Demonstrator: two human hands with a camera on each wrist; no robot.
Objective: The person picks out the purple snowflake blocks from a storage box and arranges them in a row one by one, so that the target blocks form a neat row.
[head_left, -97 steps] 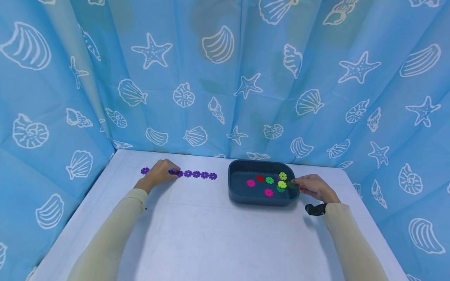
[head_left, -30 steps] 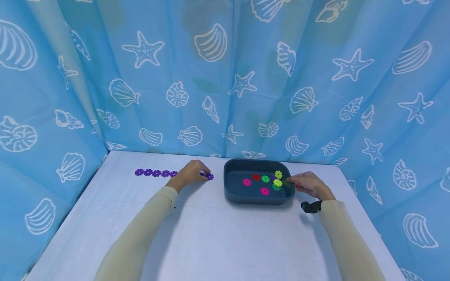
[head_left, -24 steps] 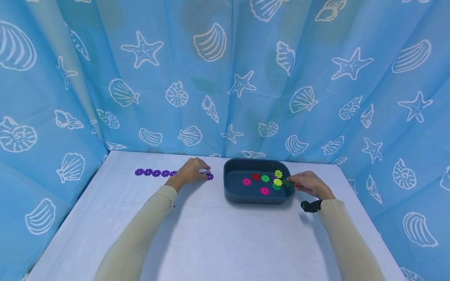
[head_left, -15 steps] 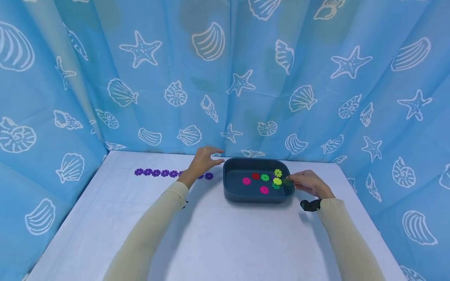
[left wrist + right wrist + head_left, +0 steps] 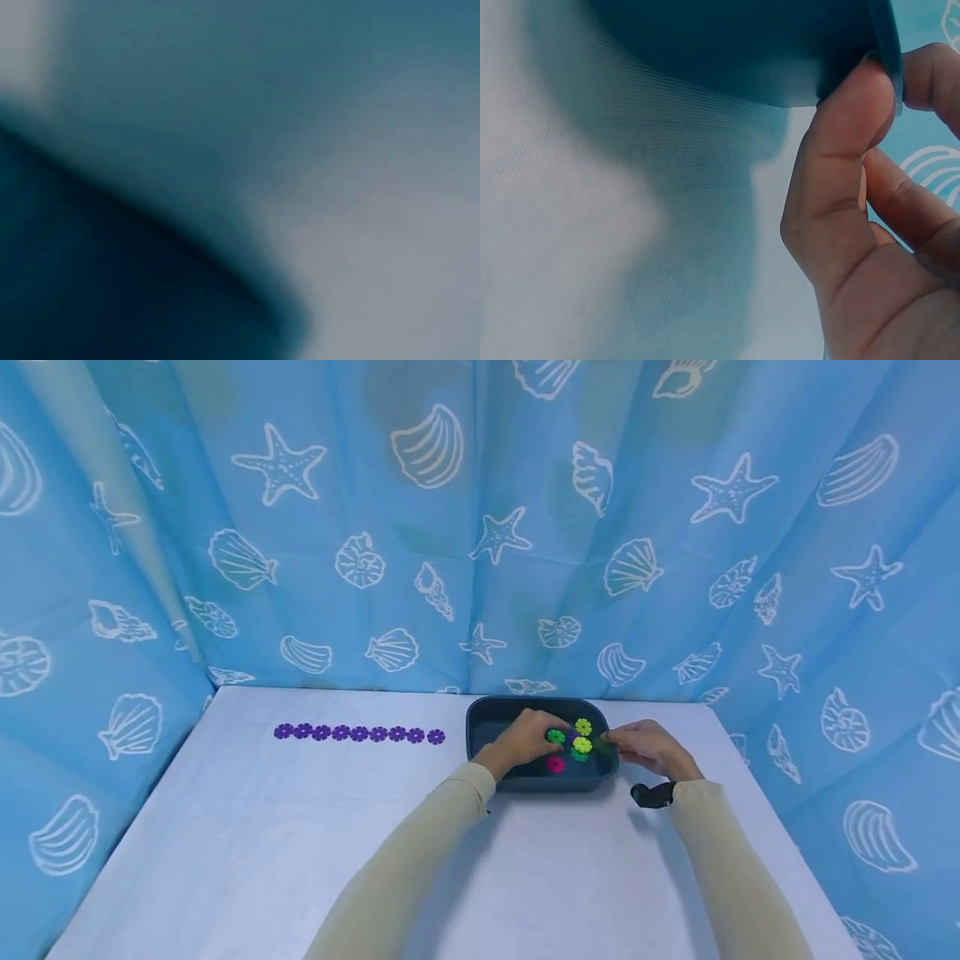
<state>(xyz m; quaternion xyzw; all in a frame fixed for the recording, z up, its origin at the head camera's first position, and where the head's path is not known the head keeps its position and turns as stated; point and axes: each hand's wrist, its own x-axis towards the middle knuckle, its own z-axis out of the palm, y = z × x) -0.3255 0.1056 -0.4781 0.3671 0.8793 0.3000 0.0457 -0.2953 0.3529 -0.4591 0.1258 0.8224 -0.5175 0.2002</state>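
My left hand (image 5: 525, 739) reaches into a dark blue-grey plastic tub (image 5: 517, 783), thumb and forefinger apart around a green flower-shaped disc (image 5: 556, 737). Just right of the fingertips lie yellow discs (image 5: 582, 745), partly covering a purple one (image 5: 573, 737) and a darker green one (image 5: 580, 756). A pink disc (image 5: 555, 765) lies nearer the front wall. The hand hides part of the tub's inside. At the tub's right end, my right hand (image 5: 648, 747) pinches the rim (image 5: 889, 45) between thumb and fingers. The left wrist view is too blurred to make out the hand.
Several purple flower discs (image 5: 360, 734) lie in a straight row on the white tabletop (image 5: 247, 827), left of the tub. A blue curtain (image 5: 450, 527) with white shells and starfish surrounds the table's back and sides. A dark band (image 5: 652, 795) is on the right wrist.
My left hand leaves the right end of the purple row, where it was touching discs, and moves right into the tub. The right hand keeps its hold on the rim.
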